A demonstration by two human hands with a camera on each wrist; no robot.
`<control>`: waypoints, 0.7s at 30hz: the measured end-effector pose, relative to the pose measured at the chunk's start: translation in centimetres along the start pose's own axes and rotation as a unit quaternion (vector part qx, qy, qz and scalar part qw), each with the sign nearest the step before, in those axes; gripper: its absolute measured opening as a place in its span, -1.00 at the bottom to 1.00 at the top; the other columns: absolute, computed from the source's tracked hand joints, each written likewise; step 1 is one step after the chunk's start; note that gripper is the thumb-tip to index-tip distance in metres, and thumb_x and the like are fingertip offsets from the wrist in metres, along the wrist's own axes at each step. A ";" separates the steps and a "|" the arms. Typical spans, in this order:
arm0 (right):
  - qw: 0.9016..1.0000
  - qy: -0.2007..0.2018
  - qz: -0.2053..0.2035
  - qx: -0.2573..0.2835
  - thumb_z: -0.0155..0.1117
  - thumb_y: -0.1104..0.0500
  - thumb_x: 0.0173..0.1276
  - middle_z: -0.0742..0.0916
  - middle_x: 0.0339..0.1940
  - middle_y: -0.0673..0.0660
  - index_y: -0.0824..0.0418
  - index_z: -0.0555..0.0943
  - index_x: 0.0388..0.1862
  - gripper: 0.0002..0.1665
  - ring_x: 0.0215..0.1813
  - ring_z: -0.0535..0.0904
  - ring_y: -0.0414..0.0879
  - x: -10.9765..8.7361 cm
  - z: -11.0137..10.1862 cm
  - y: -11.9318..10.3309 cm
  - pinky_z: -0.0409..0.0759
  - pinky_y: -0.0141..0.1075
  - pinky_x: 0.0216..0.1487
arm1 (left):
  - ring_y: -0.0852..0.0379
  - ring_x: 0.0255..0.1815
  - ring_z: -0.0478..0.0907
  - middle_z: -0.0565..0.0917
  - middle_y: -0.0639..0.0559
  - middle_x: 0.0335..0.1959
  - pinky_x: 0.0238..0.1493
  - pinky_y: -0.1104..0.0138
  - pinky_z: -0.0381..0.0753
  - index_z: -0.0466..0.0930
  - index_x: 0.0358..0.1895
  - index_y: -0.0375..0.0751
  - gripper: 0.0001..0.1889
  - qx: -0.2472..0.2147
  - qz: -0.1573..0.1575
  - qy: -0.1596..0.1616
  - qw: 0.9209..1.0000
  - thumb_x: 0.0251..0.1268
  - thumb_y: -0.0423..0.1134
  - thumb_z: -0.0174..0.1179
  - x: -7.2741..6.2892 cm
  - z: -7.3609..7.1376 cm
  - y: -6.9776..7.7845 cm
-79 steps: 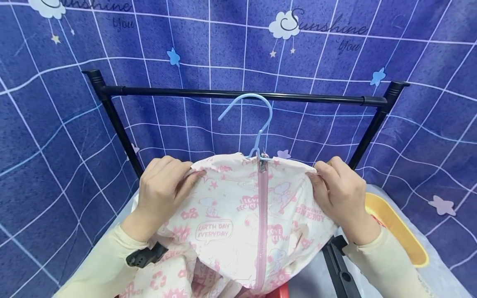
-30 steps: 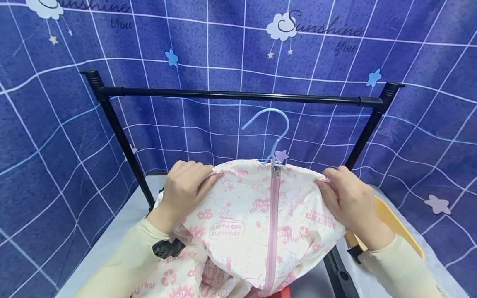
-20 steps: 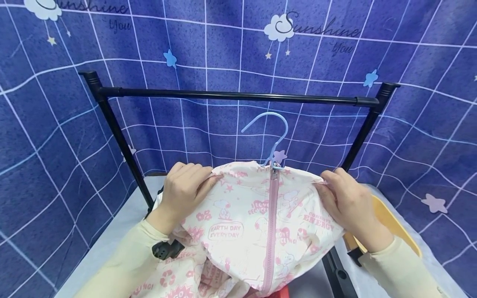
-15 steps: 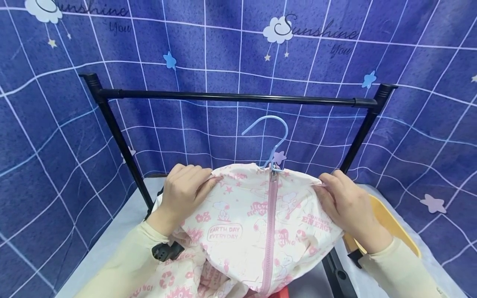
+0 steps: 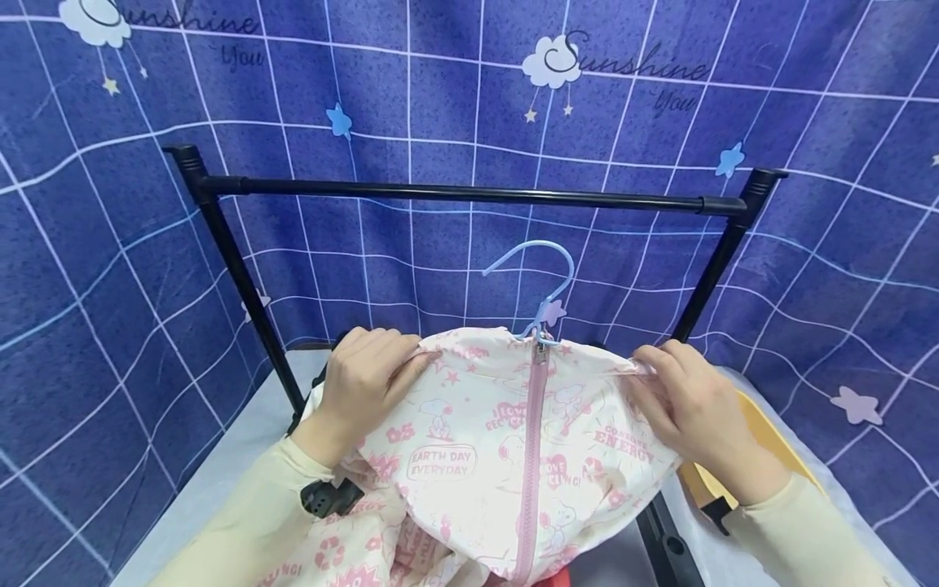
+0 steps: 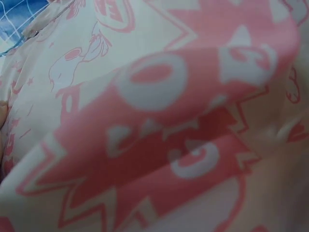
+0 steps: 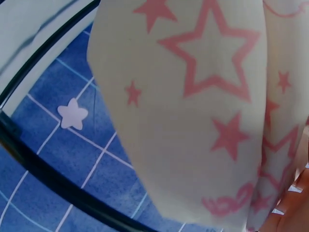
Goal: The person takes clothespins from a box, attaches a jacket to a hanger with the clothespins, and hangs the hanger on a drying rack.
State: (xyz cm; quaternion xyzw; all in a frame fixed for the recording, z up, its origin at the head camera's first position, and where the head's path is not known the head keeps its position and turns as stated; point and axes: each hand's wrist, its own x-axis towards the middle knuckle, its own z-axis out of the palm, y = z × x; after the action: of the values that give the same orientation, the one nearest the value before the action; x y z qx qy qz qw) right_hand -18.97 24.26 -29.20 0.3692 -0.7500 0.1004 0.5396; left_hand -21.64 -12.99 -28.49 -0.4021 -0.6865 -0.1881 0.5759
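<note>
A white garment with pink cartoon print and a pink zipper is held up by both hands. My left hand pinches its top edge on the left, and my right hand pinches the same edge on the right. Out of the middle of that edge rises the hook of a light blue hanger; its lower part is hidden inside the cloth. The hook stands below the black rail in the head view, apart from it. Printed cloth fills most of the left wrist view.
The rail spans two black posts in front of a blue grid-patterned curtain. At right stands a yellow bin on a pale surface. Near it lies a black bar. Something red peeks out under the garment.
Both hands have moved lower and to the right with the garment and hanger. The hook overlapped the rail in the earliest head frame and now sits below it. Both grips are kept.
</note>
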 end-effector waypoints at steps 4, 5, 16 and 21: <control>1.000 -0.002 0.009 -0.006 -0.05 -0.07 0.56 0.54 -0.45 0.15 0.35 0.58 -0.15 -0.50 -0.48 0.39 0.01 -0.4 -0.3 0.5 0.32 -0.16 -0.54 | 0.09 -0.68 0.33 0.38 0.07 -0.68 -0.54 0.26 0.27 0.57 -0.39 -0.23 -0.61 0.000 -0.003 -0.004 1.000 0.59 -0.05 -0.01 -0.1 0.1 -0.1; 1.000 -0.001 0.011 -0.006 -0.06 -0.07 0.56 0.55 -0.44 0.17 0.36 0.58 -0.16 -0.50 -0.46 0.40 0.04 -0.5 -0.4 0.6 0.33 -0.13 -0.51 | 0.09 -0.68 0.33 0.38 0.07 -0.68 -0.54 0.26 0.26 0.57 -0.40 -0.23 -0.61 -0.001 -0.004 -0.004 1.000 0.59 -0.05 -0.01 -0.1 0.1 -0.1; 1.000 0.013 0.019 -0.008 -0.05 -0.04 0.56 0.63 -0.35 0.34 0.43 0.59 -0.20 -0.47 -0.32 0.50 0.31 -1.2 -0.9 1.8 0.34 0.11 -0.25 | 0.09 -0.68 0.34 0.40 0.07 -0.68 -0.54 0.26 0.27 0.58 -0.38 -0.23 -0.60 -0.001 -0.007 -0.008 1.000 0.59 -0.04 -0.02 -0.3 0.1 -0.1; 0.999 0.008 0.045 -0.023 -0.08 -0.06 0.55 0.63 -0.33 0.37 0.45 0.59 -0.20 -0.43 -0.29 0.49 0.33 -1.8 -1.3 2.7 0.33 0.12 -0.26 | 0.08 -0.68 0.35 0.41 0.06 -0.67 -0.53 0.25 0.28 0.58 -0.38 -0.23 -0.60 0.000 -0.009 -0.010 1.000 0.59 -0.04 -0.02 -0.3 0.2 -0.2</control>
State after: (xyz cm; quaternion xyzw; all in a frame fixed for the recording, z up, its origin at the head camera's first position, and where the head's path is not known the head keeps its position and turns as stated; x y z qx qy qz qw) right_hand -19.55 27.69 -29.58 0.3216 -0.7637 0.1102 0.5488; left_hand -21.88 -13.07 -28.81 -0.3974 -0.6957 -0.1896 0.5675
